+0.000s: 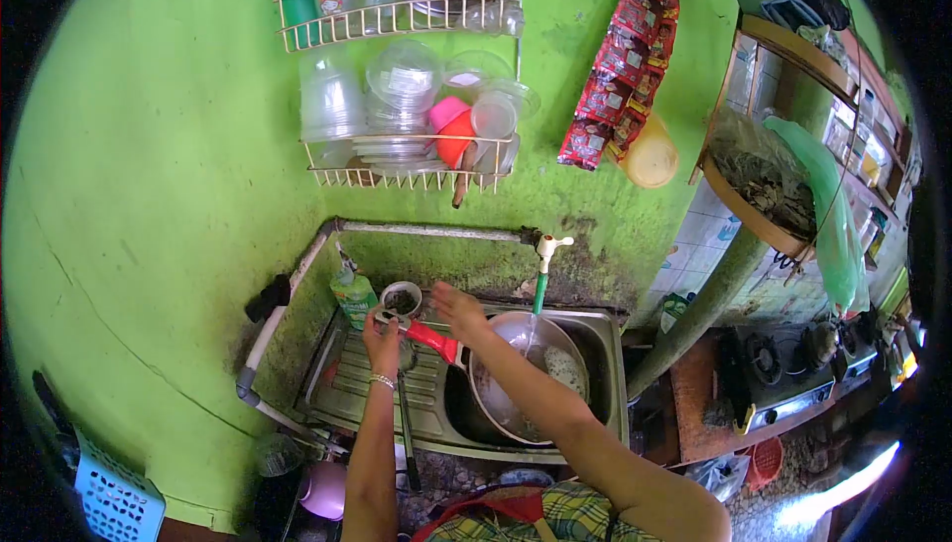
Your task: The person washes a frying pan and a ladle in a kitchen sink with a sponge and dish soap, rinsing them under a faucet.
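Observation:
A large round pan [491, 398] rests over the sink basin, with water running into it from the green hose [540, 294] on the tap. Its red handle [431, 341] points left. My left hand [383, 342] is closed round the end of that handle. Just above the handle, my right hand [458, 311] is raised with its fingers stretched out, holding nothing. A pale speckled thing [563, 368] lies in the pan. A small bowl [401, 298] with dark contents stands behind my left hand, beside a green bottle [355, 296].
The metal drainboard [347, 398] carries a long dark-handled utensil [408, 433]. Above hang dish racks [407, 175] and red sachets [620, 66]. A grey pipe [436, 232] runs along the wall. To the right are a slanted post [699, 314] and a stove [788, 408].

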Motion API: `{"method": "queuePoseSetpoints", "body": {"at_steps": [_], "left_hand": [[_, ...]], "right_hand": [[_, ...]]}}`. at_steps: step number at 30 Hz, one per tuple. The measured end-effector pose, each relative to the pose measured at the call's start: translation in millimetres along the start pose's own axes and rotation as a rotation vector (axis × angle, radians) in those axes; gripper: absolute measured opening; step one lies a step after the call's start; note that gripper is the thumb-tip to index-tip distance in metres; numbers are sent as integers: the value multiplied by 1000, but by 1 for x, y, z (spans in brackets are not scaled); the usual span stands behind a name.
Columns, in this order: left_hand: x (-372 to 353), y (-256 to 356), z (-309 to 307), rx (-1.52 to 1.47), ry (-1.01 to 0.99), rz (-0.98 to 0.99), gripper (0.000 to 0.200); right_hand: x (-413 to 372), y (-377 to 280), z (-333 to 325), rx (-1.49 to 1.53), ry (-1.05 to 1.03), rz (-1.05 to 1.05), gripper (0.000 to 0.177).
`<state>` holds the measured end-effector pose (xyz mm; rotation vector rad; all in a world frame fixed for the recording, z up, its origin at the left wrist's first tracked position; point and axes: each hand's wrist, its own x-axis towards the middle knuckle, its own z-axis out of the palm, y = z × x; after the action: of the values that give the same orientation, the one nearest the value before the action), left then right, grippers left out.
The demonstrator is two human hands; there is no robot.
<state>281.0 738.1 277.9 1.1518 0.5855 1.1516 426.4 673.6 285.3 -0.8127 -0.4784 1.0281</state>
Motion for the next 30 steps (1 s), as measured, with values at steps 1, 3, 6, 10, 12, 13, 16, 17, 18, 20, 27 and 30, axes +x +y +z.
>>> {"method": "queuePoseSetpoints", "body": {"at_steps": [1,3,6,10,12,13,16,17,18,20,27,30], "left_hand": [[1,6,2,3,3,-26,24],[4,10,3,6,9,-57,25],[15,7,-2,55,23,-204,25],[24,1,-9,39,-82,-253,17],[25,1,-12,4,-139,-230,16],[26,3,-13,-111,-144,-291,18],[25,3,-17,-243,-165,-334,25],[25,3,-19,-260,-180,-314,27],[27,1,-21,-259,-176,-316,27],[31,-4,-25,-279,-181,-210,30],[45,-38,-39,-485,-133,-227,27],[59,-73,-62,-929,-650,-212,26]], "right_hand": [[-4,5,-23,30,33,-37,39],[-21,4,-49,47,183,-75,40],[-36,9,-97,192,402,-131,34],[-35,8,-151,390,571,-93,18],[-28,16,-177,799,294,-175,18],[-31,-6,-150,899,641,-82,24],[-32,-3,-147,988,460,-154,21],[-29,-2,-142,987,460,-151,21],[-21,1,-134,920,454,-145,21],[-10,5,-108,850,322,-38,21],[5,-18,46,141,-374,316,30],[23,-8,71,-223,-331,342,33]]}}
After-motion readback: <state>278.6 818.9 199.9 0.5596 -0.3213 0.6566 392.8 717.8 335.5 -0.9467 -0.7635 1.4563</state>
